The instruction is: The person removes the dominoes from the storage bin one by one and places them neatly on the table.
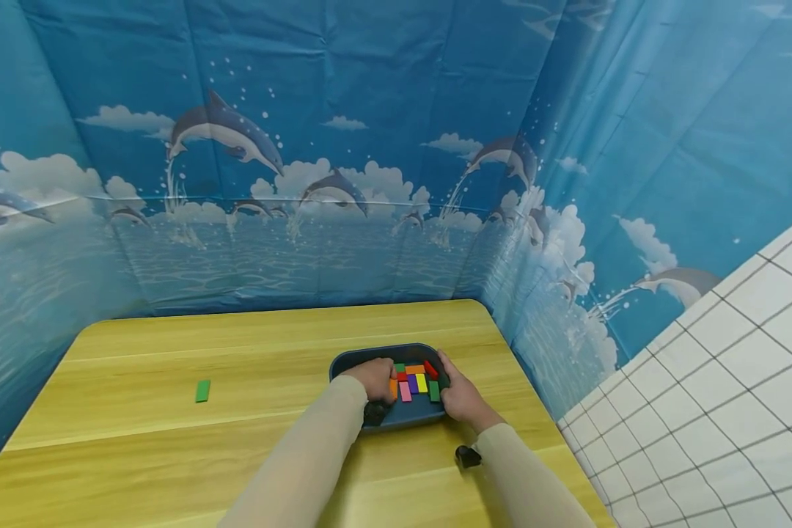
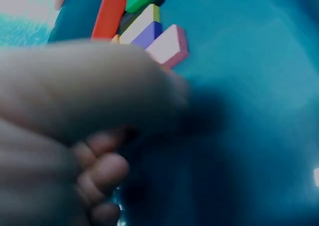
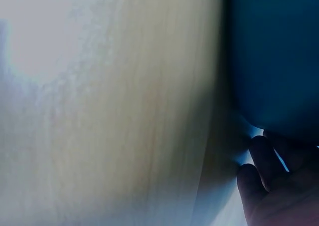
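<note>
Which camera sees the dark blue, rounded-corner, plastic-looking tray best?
The head view, which shows nearly the whole tray from above. The left wrist view gives only part of its inside, behind the left hand; the right wrist view, just a dark, rounded edge.

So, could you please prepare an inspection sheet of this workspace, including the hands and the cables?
Surface: yellow wood-grain table.
Job's things: dark blue, round-cornered tray holding multicoloured rectangular blocks; one flat green rectangular block lies apart, on the table's left side.
Clutter: nothing seen.
Hands: left hand inside the tray, grip unclear; right hand holds the tray's right end, black piece beside that wrist.
Cables: nothing seen.
Surroundings: blue dolphin-print curtain behind the table; white surface with dark grid lines on the right.
</note>
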Demonstrator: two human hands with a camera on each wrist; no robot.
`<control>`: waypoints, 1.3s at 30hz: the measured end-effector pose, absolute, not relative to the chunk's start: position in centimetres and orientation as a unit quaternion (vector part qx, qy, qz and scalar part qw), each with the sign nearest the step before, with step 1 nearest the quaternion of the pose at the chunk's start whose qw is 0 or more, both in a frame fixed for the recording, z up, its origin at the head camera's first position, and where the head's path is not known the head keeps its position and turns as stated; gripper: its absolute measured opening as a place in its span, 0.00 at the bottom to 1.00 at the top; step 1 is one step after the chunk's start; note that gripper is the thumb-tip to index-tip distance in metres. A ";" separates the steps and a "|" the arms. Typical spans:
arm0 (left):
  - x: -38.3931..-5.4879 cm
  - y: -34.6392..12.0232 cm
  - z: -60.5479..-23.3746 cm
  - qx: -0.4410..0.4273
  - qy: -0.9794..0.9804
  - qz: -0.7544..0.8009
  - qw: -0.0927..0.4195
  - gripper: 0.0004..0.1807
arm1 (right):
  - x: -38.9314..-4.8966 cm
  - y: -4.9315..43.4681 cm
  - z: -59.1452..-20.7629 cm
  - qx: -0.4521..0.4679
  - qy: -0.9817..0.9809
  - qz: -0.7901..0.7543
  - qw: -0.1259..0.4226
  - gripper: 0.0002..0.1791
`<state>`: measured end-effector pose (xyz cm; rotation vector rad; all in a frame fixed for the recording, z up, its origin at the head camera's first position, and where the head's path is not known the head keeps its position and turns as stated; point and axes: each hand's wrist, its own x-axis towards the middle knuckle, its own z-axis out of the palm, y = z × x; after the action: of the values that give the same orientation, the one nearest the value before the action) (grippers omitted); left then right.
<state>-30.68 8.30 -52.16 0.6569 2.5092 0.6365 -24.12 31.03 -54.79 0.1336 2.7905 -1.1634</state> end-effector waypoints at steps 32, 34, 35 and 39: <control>-28.7 -22.5 -52.4 0.127 0.940 0.287 0.136 0.30 | -24.6 31.3 -54.6 0.053 0.918 -0.380 0.103 0.48; -28.7 -23.0 -53.3 0.118 0.944 0.281 0.129 0.30 | -24.6 31.2 -54.6 0.054 0.916 -0.384 0.107 0.48; -28.8 -23.3 -53.5 0.116 0.945 0.278 0.126 0.30 | -24.6 31.2 -54.7 0.053 0.916 -0.383 0.108 0.48; -28.9 -24.0 -54.1 0.102 0.950 0.267 0.126 0.30 | -24.8 30.8 -54.8 0.043 0.916 -0.385 0.107 0.48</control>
<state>-28.91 -24.00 -54.05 0.2961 2.7669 0.7791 -24.76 30.82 -54.78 0.1256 2.6950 -1.1332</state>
